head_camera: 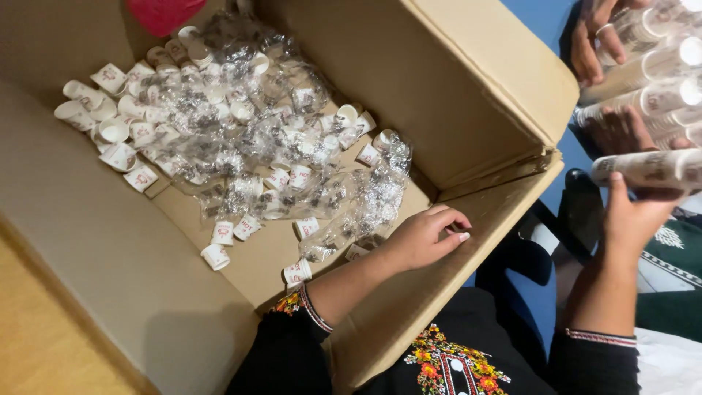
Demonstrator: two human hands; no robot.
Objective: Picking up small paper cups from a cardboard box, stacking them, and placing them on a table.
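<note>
Head view, looking down into a large brown corrugated cardboard box with its flaps folded outward. The left hand lies inside the box against its near right wall, fingers curled loosely inward and holding nothing visible; its wrist shows a black sleeve with a striped embroidered cuff. Just beside this hand, on the box floor, lies a crumpled clear plastic wrapper, part of a wider heap of torn clear wrappers spread over the middle of the box. Small white paper cups with red print are scattered loose among and around the wrappers, most lying on their sides, thickest toward the far left corner; one such cup lies near the left forearm.

The right hand is raised outside the box at the right, closed from below around a long sleeve of stacked paper cups in clear wrap, held roughly level. Beyond it, further wrapped cup sleeves lie stacked side by side; another person's hand, wearing a ring, rests on them. A red object shows at the box's far edge, too cropped to identify.
</note>
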